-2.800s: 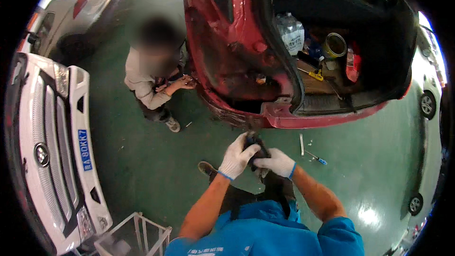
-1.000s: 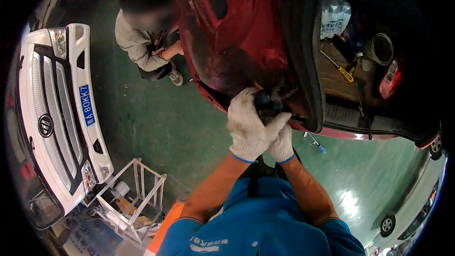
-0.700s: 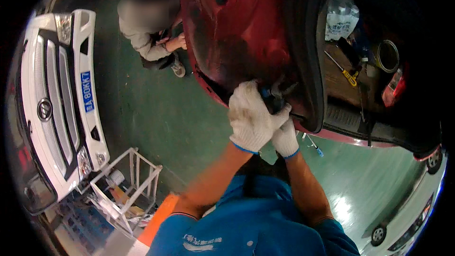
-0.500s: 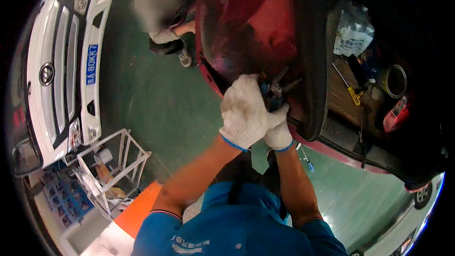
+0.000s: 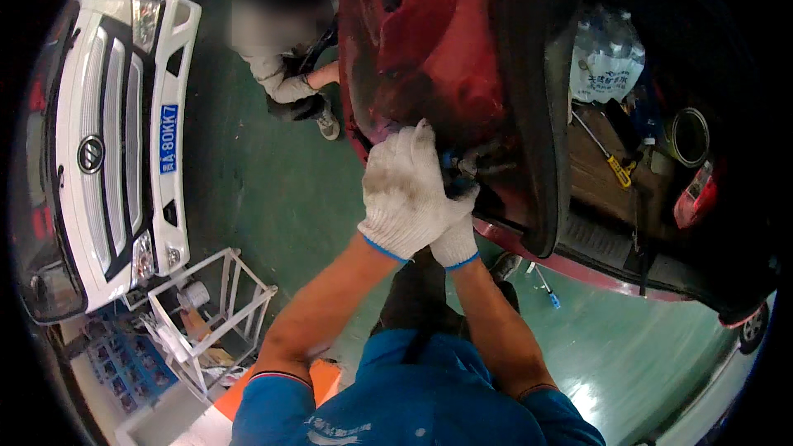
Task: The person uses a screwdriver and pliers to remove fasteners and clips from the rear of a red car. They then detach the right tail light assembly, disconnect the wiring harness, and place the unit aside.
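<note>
At the rear corner of the red car (image 5: 438, 41), the left hand (image 5: 405, 190) and right hand (image 5: 456, 239) work together, gloved and touching, the left over the right. The dark piece (image 5: 457, 187) lies against that corner, in the crook of the left thumb. The left grip is half spread, fingers long and thumb out, but whether it clasps the piece I cannot tell; the right grip is hidden beneath. The step in hand looks like bearing on the piece with both hands, and I judge the next move calls for steady, even pressure (the gloves hide the contact).

The car's wall crowds the fingers. In its boot are bottles (image 5: 607, 58), a yellow screwdriver (image 5: 615, 167), a tin (image 5: 687, 138) and a red lamp (image 5: 696, 196). Left of the car a co-worker (image 5: 281, 83) crouches close; behind it, a blue screwdriver (image 5: 552, 296) lies on the floor, near the feet.
</note>
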Available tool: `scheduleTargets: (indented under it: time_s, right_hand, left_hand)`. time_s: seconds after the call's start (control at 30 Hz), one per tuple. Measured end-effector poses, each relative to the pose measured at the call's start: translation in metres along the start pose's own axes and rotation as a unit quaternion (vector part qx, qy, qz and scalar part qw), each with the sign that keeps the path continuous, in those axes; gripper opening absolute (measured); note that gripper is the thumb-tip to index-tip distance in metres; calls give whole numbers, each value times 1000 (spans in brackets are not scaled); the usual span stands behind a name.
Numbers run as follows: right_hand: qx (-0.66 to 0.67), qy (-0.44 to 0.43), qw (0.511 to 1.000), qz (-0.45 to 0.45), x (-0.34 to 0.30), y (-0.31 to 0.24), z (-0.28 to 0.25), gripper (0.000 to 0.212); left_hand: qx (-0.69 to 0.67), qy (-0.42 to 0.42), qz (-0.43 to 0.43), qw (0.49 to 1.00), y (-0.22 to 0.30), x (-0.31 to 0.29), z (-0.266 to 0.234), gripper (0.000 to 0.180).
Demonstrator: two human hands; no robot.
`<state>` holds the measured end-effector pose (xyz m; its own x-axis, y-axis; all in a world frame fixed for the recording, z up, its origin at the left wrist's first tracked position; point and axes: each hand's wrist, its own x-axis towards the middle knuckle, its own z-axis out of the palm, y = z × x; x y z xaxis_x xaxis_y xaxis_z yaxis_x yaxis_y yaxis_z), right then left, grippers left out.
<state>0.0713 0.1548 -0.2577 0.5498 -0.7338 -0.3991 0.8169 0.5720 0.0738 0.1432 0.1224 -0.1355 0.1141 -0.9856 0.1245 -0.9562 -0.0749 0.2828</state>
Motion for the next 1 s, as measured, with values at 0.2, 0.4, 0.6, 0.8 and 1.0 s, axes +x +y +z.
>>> scheduleTargets:
  time_s: [0.2,0.4,0.6,0.8,1.0]
  right_hand:
    - [-113,10,994,-7,16,3,-15,53]
    - [-181,0,983,-22,34,0,-33,51]
    - [-202,-26,979,-32,56,11,-52,51]
    - [-230,-74,964,-111,39,19,-20,56]
    - [-168,-72,972,-145,6,15,31,64]
  left_hand:
    - [4,-6,40,999,-7,0,-2,90]
    - [24,18,60,998,-10,3,3,87]
    - [40,48,80,995,-11,11,-2,70]
    - [70,89,141,984,-17,7,1,76]
    - [48,-49,27,997,-1,12,-19,72]
